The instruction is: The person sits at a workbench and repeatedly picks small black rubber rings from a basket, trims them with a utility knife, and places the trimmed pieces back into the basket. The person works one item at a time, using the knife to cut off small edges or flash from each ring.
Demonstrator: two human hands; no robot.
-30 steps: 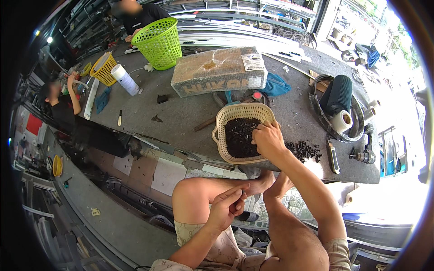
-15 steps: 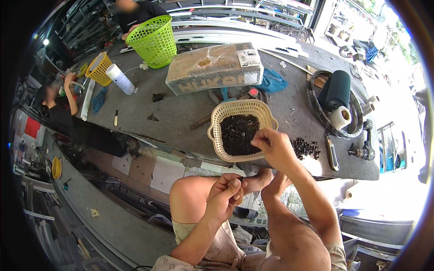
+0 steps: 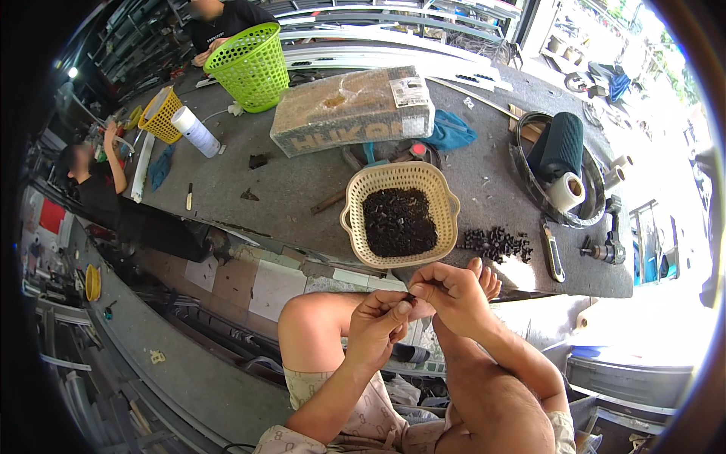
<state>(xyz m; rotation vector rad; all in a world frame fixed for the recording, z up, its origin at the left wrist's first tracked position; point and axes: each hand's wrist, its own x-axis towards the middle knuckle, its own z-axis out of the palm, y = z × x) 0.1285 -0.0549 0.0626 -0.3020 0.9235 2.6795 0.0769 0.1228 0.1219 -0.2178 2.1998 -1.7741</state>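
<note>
My left hand pinches a small black part between thumb and fingertips, above my lap. Close against it, my right hand has its thumb and fingers pressed together at the same part; whether it grips a second piece is hidden. Just beyond both hands, a cream plastic basket sits at the table's near edge, with a heap of small black parts inside. To its right lies a loose pile of similar small black parts on the grey tabletop.
Behind the basket lie a wrapped cardboard box and a blue cloth. A utility knife, a drill and a dark green roll lie to the right. Left are a green basket and a spray can. Two people are at the left.
My right hand has come back from the cream basket toward me and now meets my left hand at the small black part. My left hand has hardly moved.
</note>
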